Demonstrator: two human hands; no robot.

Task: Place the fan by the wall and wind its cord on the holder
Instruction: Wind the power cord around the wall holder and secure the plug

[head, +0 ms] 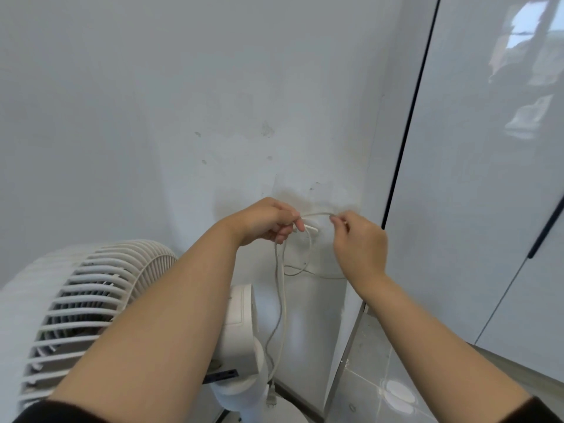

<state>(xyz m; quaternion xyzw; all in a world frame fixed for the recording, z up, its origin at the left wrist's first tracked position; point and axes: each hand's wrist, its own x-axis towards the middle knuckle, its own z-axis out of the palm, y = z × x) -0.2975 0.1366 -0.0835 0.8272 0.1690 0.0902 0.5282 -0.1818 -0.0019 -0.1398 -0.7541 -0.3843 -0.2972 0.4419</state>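
I see a glossy white cabinet door (476,178) on the right, a dark vertical gap (412,108) along its left edge and a dark slanted handle (546,230). Below lies a grey tiled floor (375,389) with bright reflections.

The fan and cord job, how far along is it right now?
Done: the fan stands close to the wall. In hand: left hand and right hand stretch the cord over the small wall holder. Left: long loops and the plug hang unwound.
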